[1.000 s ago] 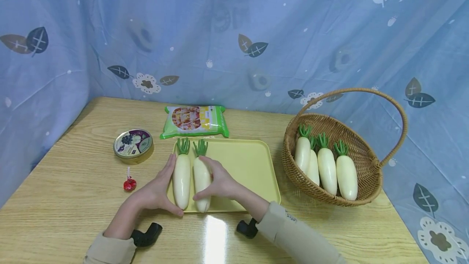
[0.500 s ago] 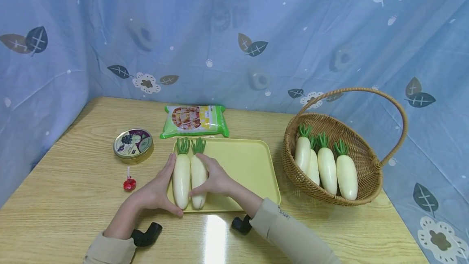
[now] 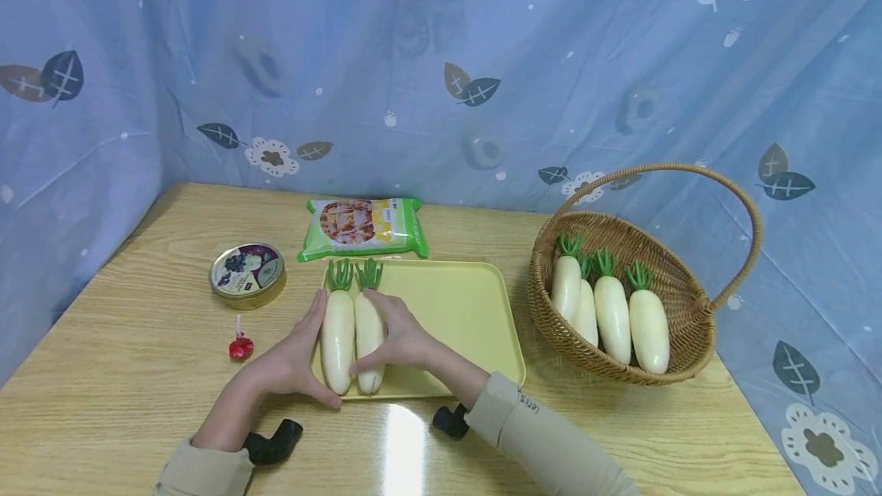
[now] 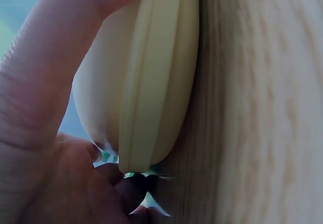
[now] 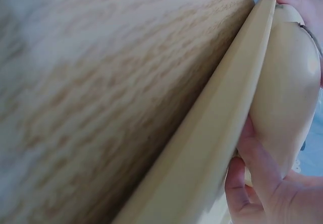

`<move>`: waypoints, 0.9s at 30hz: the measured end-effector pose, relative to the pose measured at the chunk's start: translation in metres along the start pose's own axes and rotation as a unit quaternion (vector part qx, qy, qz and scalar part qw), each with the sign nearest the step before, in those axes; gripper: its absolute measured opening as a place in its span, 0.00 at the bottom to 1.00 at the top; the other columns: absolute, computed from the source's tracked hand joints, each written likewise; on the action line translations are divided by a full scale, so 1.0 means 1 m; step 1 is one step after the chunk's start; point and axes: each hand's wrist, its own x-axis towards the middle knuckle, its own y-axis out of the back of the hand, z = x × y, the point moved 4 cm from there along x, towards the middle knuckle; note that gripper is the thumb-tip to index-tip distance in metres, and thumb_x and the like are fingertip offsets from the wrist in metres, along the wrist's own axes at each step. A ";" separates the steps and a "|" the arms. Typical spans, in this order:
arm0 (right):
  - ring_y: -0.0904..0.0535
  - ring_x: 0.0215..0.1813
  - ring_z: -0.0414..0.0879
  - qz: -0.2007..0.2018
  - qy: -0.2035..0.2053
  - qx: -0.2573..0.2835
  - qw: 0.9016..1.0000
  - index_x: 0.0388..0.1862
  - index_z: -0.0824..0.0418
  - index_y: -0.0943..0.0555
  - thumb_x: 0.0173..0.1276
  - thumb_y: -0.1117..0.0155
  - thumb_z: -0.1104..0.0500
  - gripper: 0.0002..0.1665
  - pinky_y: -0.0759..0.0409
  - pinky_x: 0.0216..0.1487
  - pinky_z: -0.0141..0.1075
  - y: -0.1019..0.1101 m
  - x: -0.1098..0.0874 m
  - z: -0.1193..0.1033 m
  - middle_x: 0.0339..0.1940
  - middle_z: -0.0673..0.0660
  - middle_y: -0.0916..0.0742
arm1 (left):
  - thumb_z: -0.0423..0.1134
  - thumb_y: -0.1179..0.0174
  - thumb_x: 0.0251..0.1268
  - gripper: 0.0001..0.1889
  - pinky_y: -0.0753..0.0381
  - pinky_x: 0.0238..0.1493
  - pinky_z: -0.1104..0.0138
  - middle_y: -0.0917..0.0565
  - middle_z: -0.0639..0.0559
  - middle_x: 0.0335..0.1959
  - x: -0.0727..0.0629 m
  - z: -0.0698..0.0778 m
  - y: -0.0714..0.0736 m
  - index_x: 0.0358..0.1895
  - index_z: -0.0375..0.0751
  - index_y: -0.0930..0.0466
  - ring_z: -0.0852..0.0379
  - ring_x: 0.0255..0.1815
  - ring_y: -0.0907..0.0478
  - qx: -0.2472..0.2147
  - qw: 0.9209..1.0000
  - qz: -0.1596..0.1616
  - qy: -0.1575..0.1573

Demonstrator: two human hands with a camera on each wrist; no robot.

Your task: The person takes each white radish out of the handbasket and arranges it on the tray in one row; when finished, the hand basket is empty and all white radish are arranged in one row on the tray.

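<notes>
Two white radishes with green leaf stubs lie side by side at the left end of a yellow tray (image 3: 455,312). My left hand (image 3: 292,362) lies along the outer side of the left radish (image 3: 338,335), fingers extended, thumb by its lower end. In the left wrist view that thumb reaches across the tray rim (image 4: 151,93) towards the radish (image 4: 103,82). The right radish (image 3: 367,320) is held by my right hand (image 3: 400,335), thumb near its lower end and fingers near its top. The right wrist view shows the right hand's fingers (image 5: 262,173) against a radish (image 5: 287,82).
A wicker basket (image 3: 551,324) at the right holds several white radishes (image 3: 613,320) under a tall handle. Behind the tray lies a green food packet (image 3: 365,228). At the left are a round tin (image 3: 246,274) and a red wrapped lollipop (image 3: 240,347).
My right hand has brought its radish leftwards, up beside the left one, and straightened it. The left hand has stayed in place.
</notes>
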 end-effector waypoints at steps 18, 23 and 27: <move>0.35 0.60 0.54 -0.038 -0.021 -0.050 0.998 0.72 0.59 0.51 0.37 0.20 0.48 0.68 0.31 0.58 0.46 -0.001 -0.001 -0.005 0.63 0.66 0.37 | 0.55 0.22 0.16 0.81 0.59 0.64 0.42 0.72 0.31 0.70 0.000 -0.001 -0.001 0.68 0.30 0.78 0.33 0.69 0.69 -0.011 1.000 -0.001 -0.003; 0.39 0.64 0.58 -0.036 -0.022 -0.056 0.998 0.73 0.58 0.52 0.37 0.20 0.47 0.69 0.33 0.59 0.50 0.000 -0.002 -0.006 0.66 0.68 0.40 | 0.55 0.22 0.15 0.81 0.58 0.64 0.42 0.72 0.31 0.70 0.000 -0.001 -0.001 0.69 0.30 0.78 0.33 0.69 0.69 -0.011 1.000 0.002 -0.003; 0.44 0.67 0.59 -0.037 -0.012 -0.057 0.998 0.73 0.57 0.53 0.37 0.20 0.47 0.70 0.34 0.60 0.52 0.001 -0.003 -0.008 0.67 0.68 0.42 | 0.55 0.21 0.16 0.81 0.58 0.64 0.42 0.72 0.31 0.70 0.000 -0.001 -0.001 0.69 0.31 0.78 0.33 0.69 0.69 -0.013 1.000 0.001 -0.003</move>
